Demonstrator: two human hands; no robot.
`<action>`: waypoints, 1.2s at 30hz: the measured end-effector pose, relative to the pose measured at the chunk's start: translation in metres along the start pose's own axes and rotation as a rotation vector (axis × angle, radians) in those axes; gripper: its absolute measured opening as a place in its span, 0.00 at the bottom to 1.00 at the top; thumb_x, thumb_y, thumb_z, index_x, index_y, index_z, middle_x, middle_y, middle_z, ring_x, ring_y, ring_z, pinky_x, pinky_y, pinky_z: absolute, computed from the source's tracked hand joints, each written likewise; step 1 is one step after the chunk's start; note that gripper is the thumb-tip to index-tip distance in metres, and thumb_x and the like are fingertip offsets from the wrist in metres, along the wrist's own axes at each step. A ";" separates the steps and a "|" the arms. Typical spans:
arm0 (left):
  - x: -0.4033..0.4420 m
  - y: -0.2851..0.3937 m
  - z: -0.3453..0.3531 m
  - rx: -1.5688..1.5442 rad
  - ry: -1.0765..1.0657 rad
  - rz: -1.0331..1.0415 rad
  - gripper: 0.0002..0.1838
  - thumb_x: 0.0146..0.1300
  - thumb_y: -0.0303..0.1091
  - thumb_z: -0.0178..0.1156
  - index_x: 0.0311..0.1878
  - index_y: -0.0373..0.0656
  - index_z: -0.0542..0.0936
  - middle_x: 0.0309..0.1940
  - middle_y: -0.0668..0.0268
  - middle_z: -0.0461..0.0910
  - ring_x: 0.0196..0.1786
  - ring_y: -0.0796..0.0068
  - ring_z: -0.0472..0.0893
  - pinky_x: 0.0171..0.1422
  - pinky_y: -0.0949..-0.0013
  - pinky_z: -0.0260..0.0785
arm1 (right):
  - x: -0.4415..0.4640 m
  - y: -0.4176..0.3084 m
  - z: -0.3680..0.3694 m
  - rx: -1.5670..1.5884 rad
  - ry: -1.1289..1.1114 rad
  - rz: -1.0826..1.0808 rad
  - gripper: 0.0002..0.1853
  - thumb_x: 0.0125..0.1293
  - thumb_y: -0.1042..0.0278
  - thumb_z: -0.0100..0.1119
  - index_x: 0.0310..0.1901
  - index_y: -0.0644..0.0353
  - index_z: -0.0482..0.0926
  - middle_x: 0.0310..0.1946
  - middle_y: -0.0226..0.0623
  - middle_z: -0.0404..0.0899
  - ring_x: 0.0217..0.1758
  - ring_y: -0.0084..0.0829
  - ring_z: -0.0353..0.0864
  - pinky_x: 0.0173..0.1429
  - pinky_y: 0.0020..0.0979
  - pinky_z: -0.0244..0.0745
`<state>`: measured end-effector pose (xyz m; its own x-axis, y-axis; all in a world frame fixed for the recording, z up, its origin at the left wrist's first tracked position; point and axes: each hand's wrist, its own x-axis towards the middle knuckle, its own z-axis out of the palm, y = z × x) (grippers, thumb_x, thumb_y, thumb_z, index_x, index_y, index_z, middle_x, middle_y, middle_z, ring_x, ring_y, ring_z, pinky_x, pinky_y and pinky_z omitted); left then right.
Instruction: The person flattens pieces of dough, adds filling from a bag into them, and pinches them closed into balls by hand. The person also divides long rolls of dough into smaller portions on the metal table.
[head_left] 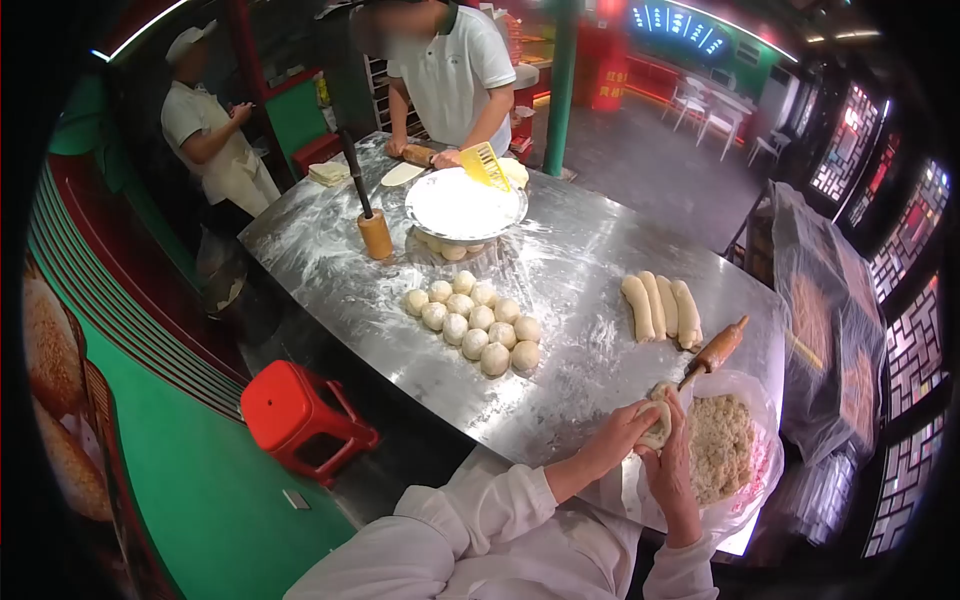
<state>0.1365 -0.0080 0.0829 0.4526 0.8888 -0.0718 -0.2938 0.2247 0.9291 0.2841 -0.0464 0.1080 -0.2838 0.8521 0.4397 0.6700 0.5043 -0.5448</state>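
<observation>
Metal tabletop (585, 375) below, both hands (674, 470) cup dough (657, 424) between them.

On the red panel (606, 55) in the upper right of the frame stand two short rows of yellow Chinese characters (613, 77); the upper row seems to begin with 红 and the lower with 黄, the rest being too blurred to read. Farther right along the top edge, a blue glowing sign (678, 30) carries upright columns of white writing, too small to make out. A small mark (453, 60) on a white shirt (470, 45) at top centre is likewise unreadable.
</observation>
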 end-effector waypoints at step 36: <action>-0.047 -0.012 -0.097 0.102 0.161 0.064 0.16 0.74 0.39 0.60 0.53 0.36 0.83 0.34 0.67 0.81 0.38 0.81 0.76 0.43 0.72 0.69 | 0.050 -0.032 0.086 0.136 -0.101 0.098 0.08 0.72 0.76 0.51 0.47 0.64 0.79 0.49 0.48 0.81 0.54 0.46 0.79 0.59 0.41 0.75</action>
<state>0.0367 -0.0139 0.0396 0.2933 0.9541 -0.0613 -0.2267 0.1317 0.9650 0.1888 -0.0077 0.0862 -0.2935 0.9044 0.3098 0.6009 0.4266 -0.6760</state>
